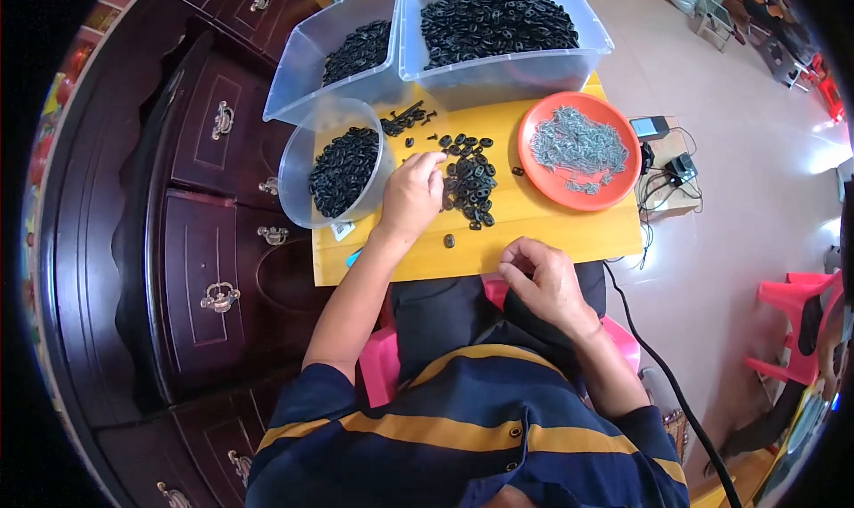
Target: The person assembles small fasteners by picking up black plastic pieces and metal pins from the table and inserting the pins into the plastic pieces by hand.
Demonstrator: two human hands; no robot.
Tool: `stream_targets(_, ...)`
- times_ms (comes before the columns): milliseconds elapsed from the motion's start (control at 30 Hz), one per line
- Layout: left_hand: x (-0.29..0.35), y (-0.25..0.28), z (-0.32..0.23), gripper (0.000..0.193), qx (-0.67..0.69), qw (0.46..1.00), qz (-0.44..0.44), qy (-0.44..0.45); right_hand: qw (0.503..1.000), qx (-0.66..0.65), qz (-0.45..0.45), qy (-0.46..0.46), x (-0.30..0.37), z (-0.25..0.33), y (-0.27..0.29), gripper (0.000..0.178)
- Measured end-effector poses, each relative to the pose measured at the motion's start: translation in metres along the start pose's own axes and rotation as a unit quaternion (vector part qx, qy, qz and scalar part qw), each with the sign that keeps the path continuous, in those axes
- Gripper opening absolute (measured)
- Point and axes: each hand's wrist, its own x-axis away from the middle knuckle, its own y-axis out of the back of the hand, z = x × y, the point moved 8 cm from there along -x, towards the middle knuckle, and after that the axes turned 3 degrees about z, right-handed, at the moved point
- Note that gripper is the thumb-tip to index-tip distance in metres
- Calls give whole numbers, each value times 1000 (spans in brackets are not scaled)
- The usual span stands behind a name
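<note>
Black pieces (470, 186) heaped; left hand (413, 193) beside them; right hand (546, 281) apart; hands curled, cannot tell contents

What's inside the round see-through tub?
Lots of small black oval pieces are heaped in the round tub. The top ones cover whatever lies underneath, so I can't see that.

The small, glossy black oval pieces with openings in them (471, 183) lay in a loose, overlapping heap on the yellow table (569, 228), just beside the left hand (412, 192). One single piece (449, 240) lay apart, nearer the person; another stray piece (518, 171) lay right of the heap.
</note>
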Motion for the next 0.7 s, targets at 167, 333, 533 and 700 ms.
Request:
stream_targets(167,23,6,23,20,6,999,-2,32,1000,20,7,-1,-1,-4,-3,9)
stream_targets(333,38,17,40,21,32,997,-26,59,1000,23,8,-16,-2,-1,-2,9)
stream_targets(533,37,16,48,22,40,994,-16,102,999,29,5,-19,-3,-8,-5,10)
stream_targets(700,11,-1,29,23,3,998,7,62,1000,22,5,-8,-3,-5,-3,9)
